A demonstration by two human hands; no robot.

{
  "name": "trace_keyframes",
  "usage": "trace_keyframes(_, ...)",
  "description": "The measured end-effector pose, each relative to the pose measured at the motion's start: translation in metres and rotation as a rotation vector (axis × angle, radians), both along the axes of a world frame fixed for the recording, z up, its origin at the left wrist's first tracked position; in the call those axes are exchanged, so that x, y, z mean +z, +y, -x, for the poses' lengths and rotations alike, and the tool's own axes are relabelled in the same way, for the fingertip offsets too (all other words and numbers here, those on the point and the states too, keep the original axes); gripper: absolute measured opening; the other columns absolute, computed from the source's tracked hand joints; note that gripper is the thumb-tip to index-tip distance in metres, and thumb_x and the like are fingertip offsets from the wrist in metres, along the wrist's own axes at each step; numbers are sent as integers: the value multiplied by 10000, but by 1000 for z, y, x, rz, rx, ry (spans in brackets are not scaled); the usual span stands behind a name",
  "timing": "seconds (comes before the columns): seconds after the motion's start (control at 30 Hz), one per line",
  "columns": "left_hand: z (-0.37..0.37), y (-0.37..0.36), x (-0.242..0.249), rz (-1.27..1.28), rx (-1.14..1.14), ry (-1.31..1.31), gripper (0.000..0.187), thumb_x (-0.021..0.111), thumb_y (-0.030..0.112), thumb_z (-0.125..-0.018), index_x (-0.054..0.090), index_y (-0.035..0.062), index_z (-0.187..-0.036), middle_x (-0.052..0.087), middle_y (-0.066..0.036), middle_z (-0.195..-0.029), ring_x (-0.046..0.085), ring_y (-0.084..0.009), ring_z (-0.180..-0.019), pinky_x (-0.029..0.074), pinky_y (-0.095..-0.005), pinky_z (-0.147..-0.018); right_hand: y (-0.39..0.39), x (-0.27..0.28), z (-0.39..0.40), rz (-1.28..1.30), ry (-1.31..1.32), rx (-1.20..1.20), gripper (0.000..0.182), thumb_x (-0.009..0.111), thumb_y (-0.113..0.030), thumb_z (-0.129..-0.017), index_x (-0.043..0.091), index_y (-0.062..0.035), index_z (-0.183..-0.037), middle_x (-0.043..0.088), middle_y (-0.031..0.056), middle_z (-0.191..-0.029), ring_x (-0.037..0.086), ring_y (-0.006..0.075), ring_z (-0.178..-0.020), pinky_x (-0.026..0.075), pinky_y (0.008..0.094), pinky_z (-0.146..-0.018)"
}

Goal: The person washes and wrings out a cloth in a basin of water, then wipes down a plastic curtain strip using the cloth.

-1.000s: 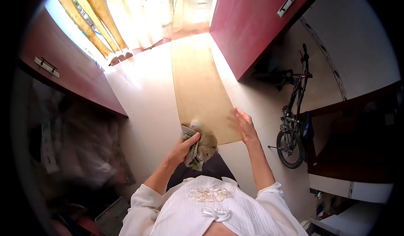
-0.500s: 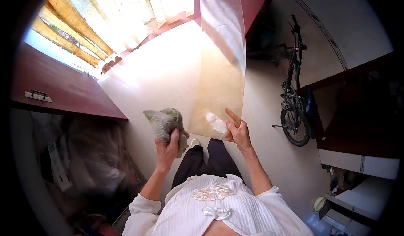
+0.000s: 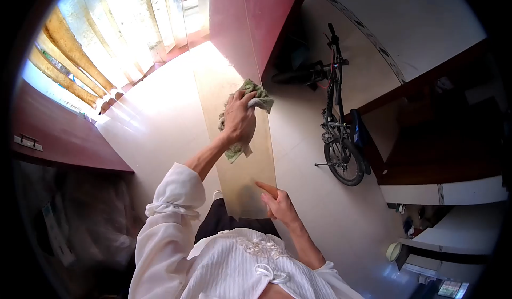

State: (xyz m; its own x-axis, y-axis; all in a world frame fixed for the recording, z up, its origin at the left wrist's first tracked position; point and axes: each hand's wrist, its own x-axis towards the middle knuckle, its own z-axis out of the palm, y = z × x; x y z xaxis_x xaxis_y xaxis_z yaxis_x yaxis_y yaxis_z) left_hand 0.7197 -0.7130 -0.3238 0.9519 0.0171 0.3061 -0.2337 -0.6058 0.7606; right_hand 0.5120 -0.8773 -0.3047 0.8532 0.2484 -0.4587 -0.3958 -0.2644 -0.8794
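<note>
My left hand [image 3: 240, 122] presses a crumpled grey-green cloth [image 3: 261, 100] against a long, clear plastic strip [image 3: 240, 177], fingers bent over the cloth. The strip has a yellowish tint and hangs from the upper part of the view down to my waist. Low on its right edge, my right hand [image 3: 282, 207] pinches the plastic, with the index finger stretched along the surface. The exact grip of the right thumb is partly hidden.
Other clear strips [image 3: 114, 37], some bundled and yellowed, hang at a bright opening on the upper left. A folding bicycle [image 3: 341, 139] stands on its kickstand to the right. A dark red door panel [image 3: 58, 123] lies to the left.
My left hand has moved up and right, bringing the cloth from beside the strip onto it. My right hand stays at the strip's lower right edge. The view has shifted right.
</note>
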Motion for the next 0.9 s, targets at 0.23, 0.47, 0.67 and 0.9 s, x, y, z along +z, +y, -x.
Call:
trace_keyframes(0.23, 88, -41, 69, -782, -1249, -280, 432, 660, 187, -558, 618, 128, -984, 578, -48, -1051, 461, -190, -1093, 290, -388, -971, -31, -30, -9, 611, -738, 214, 175, 535, -184, -850, 615, -49, -926, 592, 196, -660, 594, 375, -621, 475, 451, -560)
trace_keyframes(0.47, -8, -37, 128, -1228, -984, -130, 201, 719, 307, -606, 602, 145, -624, 595, 5, -583, 574, -176, -581, 383, -314, -698, -77, 9, -35, 660, -680, 225, 207, 532, -153, -857, 629, -30, -992, 546, 169, -531, 568, 344, -486, 465, 425, -486)
trace_keyframes(0.67, -128, 35, 201, -1189, -527, -123, 163, 740, 333, -650, 658, 204, -706, 622, 26, -617, 567, -134, -597, 338, -308, -737, -123, 9, -17, 444, -550, 90, 252, 530, -123, -857, 609, -33, -1079, 558, 183, -565, 579, 316, -486, 454, 375, -486)
trace_keyframes(0.9, -40, -46, 103, -958, -1110, -181, 203, 691, 221, -689, 608, 59, -781, 620, -56, -733, 615, -248, -729, 493, -365, -643, -119, -14, -21, 322, -253, 58, 263, 509, -155, -883, 617, -48, -1098, 570, 182, -604, 585, 265, -515, 448, 339, -519)
